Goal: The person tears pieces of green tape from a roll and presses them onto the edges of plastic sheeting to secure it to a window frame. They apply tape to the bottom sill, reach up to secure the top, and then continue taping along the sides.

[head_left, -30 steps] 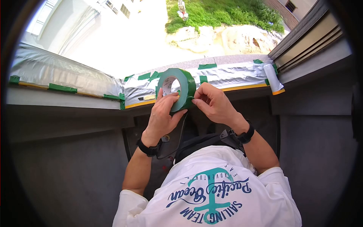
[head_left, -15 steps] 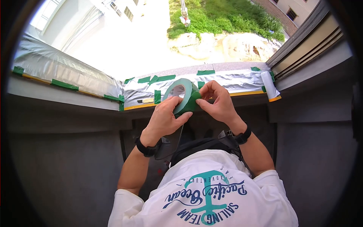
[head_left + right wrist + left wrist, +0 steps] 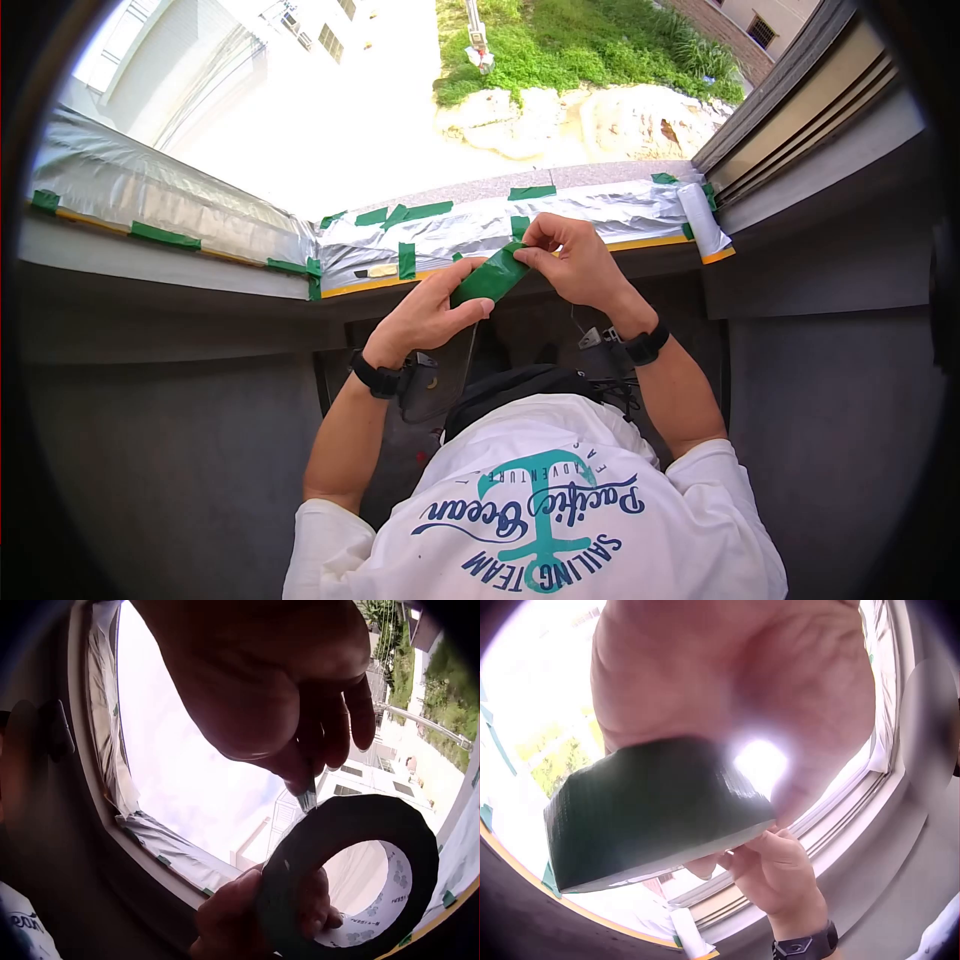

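Note:
My left hand (image 3: 425, 312) grips a roll of green tape (image 3: 486, 280) over the front of my body, its thumb along the near edge. The roll is turned so that its green outer face shows in the head view; its white printed core (image 3: 394, 881) shows in the right wrist view. My right hand (image 3: 578, 265) pinches the tape's loose end (image 3: 308, 799) between thumb and fingertips, close to the roll. In the left wrist view the roll's dark outer face fills the space below the palm.
Silvery plastic sheeting (image 3: 610, 215) covers the window ledge ahead, fixed with green tape strips (image 3: 407, 261) and yellow tape (image 3: 655, 241) along its edge. A rolled white sheet (image 3: 705, 222) hangs at the right corner. More sheeting (image 3: 180, 190) runs along the left ledge.
The roll has turned in my left hand, from its flat side showing to its outer face showing, and has come slightly lower. My right hand keeps pinching at the tape's end.

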### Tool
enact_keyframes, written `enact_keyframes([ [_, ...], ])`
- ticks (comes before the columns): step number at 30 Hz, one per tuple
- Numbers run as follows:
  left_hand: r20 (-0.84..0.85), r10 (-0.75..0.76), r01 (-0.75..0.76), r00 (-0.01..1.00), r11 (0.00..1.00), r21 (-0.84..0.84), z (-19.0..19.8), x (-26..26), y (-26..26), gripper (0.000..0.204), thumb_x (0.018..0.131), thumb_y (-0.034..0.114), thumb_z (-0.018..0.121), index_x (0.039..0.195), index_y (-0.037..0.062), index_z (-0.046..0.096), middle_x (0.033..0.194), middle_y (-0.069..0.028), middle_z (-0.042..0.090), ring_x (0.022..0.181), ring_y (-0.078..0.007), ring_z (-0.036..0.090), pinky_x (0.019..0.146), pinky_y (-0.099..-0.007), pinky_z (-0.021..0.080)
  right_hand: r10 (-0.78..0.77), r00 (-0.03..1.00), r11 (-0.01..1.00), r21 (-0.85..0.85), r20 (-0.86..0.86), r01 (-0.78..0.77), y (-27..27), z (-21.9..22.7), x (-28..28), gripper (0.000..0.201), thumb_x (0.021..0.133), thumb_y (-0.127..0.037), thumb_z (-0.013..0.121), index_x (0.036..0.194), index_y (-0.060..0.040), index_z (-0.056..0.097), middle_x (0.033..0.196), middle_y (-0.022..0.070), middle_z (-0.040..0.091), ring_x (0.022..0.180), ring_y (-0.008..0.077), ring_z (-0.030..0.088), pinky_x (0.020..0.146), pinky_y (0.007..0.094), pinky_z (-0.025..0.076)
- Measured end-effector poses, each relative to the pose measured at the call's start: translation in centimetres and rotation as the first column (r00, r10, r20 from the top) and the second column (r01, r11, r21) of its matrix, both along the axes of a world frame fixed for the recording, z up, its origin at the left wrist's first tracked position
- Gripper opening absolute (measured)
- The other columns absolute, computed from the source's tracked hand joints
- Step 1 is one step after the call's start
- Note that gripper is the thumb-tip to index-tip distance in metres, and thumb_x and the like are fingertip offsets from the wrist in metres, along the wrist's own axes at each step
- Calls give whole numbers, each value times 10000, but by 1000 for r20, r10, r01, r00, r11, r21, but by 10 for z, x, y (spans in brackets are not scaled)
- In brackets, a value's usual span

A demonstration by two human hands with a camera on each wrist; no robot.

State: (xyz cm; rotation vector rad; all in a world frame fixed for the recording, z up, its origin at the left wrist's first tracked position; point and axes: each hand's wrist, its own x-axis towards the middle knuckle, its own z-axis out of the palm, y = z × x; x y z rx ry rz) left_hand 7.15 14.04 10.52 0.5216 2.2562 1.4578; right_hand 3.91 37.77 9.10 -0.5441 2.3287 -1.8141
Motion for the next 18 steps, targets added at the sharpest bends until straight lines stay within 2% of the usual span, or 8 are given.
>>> enact_keyframes([
  [2,24,1,-2,1000,999,49,-15,-2,-1,537,908,208,691,1362,8,486,906,-95,630,778,-151,631,704,-301,504,-58,997,998,-13,-60,57,5,8,4,106,836,-10,719,813,-1,615,723,47,629,665,108,557,625,286,455],
  [5,-83,113,-135,990,929,-344,-12,-12,1,532,955,203,647,1424,47,451,961,-60,617,773,-108,605,697,-275,507,-105,979,994,4,-173,107,7,16,8,109,830,-15,717,800,12,616,708,83,641,658,134,591,603,303,462],
  [7,186,-13,66,982,957,-281,6,-16,3,555,970,220,635,1465,89,420,994,-68,629,792,-101,611,720,-278,516,-116,967,991,37,-226,128,10,14,7,113,831,-16,722,798,12,618,710,77,645,668,125,600,603,299,463],
  [9,282,-65,87,957,994,-69,-2,-17,-7,544,973,244,635,1462,110,437,1020,-80,645,795,-103,615,727,-288,520,-203,979,978,-54,14,203,17,11,5,119,838,-15,729,795,11,621,715,54,648,680,101,605,608,278,465],
  [11,50,-192,195,980,978,-69,-18,-24,-15,493,967,311,632,1402,123,497,1016,-132,690,841,-243,671,767,-361,523,-186,982,981,-53,-26,185,19,12,8,114,853,-15,722,800,8,624,711,33,644,670,77,586,609,251,460],
  [13,22,-163,165,986,973,-160,-9,-29,-10,427,967,305,638,1330,93,567,975,-115,693,782,-200,676,722,-315,523,-160,982,987,14,-103,163,20,13,11,106,856,-22,722,813,6,629,700,24,638,654,66,566,609,240,454],
  [15,379,13,160,925,893,-421,16,-36,-2,378,961,299,646,1247,53,622,939,-112,698,780,-183,679,702,-288,533,-174,984,985,8,-31,175,22,3,11,106,855,-30,728,815,4,637,705,21,642,649,58,557,602,232,447],
  [18,318,-54,146,947,951,-272,10,-35,-15,335,965,273,641,1186,20,654,861,-87,684,715,-154,655,650,-294,535,-207,964,974,-54,167,219,34,-20,7,106,852,-47,743,821,0,654,718,13,651,647,42,546,589,214,433],
])
